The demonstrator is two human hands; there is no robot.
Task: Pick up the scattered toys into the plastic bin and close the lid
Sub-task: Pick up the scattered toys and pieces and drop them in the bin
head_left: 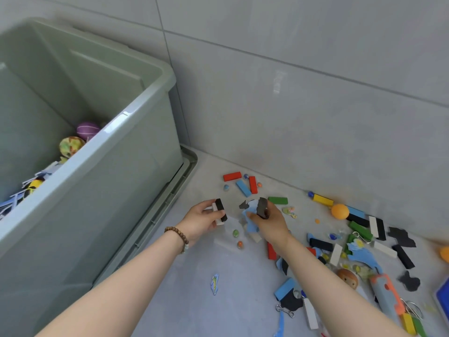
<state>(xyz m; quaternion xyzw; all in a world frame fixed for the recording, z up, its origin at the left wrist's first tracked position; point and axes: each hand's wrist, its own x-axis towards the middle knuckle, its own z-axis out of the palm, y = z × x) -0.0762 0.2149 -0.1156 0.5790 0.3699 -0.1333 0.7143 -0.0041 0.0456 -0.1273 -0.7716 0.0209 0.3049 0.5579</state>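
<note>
We see a green bin (102,181) standing open at the left, against the tiled wall (291,81), with its lid (170,198) lying flat on the floor (194,300) under it. Inside the bin lie a purple ball (87,130), a mottled ball (71,145) and some flat blue pieces (14,200).

Our left hand (202,221), a bead bracelet (178,237) on its wrist, grips a black block (221,209) and a white block (217,216) together, just right of the lid. Our right hand (269,223) is closed on a bunch of flat foam pieces (254,211), blue and dark grey, held close beside the left hand.

The remaining toys are scattered on the floor along the wall: red blocks (232,176), a blue block (243,188) and a green block (278,200) beyond the hands, marbles (235,233) between the forearms, and an orange ball (340,211) to the right amid many more blocks. A wooden doll head (348,278) lies near the right forearm. A small paper cutout (214,284) lies alone between our arms.
</note>
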